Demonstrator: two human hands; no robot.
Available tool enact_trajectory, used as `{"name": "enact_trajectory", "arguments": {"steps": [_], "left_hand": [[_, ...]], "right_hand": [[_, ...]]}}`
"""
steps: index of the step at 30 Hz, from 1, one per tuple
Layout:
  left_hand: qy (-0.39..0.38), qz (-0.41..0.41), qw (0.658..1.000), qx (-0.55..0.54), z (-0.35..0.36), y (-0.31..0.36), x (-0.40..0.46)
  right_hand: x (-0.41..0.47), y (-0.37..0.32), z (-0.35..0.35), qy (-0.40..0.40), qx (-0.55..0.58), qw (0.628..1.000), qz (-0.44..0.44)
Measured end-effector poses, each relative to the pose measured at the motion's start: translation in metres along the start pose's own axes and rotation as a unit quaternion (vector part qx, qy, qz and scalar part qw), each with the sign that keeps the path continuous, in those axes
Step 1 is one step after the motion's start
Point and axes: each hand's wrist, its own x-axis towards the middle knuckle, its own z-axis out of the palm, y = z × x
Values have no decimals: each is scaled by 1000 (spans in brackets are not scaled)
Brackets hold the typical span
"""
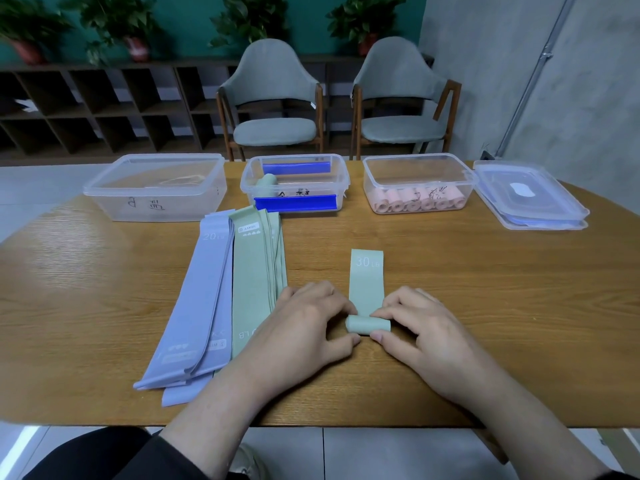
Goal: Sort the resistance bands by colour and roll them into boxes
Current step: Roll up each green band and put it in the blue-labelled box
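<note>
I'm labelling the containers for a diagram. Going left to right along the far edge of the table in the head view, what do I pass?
Empty-looking clear box → box with blue clips holding a green roll → box of pink rolls → stacked lids.

Soft, even light filling room. Pale glare shining on table (pixel 86 271) near left edge. Small dark shadows sitting under hands. Middle looking sharp. Plants (pixel 114 22) at top looking blurry. Wide lens bending table's near edge. Bottom left corner going dark.
</note>
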Motion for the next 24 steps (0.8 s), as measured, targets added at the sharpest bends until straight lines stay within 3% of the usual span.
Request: {"name": "enact_trajectory", "arguments": {"steps": [24], "left_hand": [[-4, 14, 1000, 18, 1, 0, 0]], "right_hand": [[-1, -1, -1, 1, 1, 1000, -5]]}}
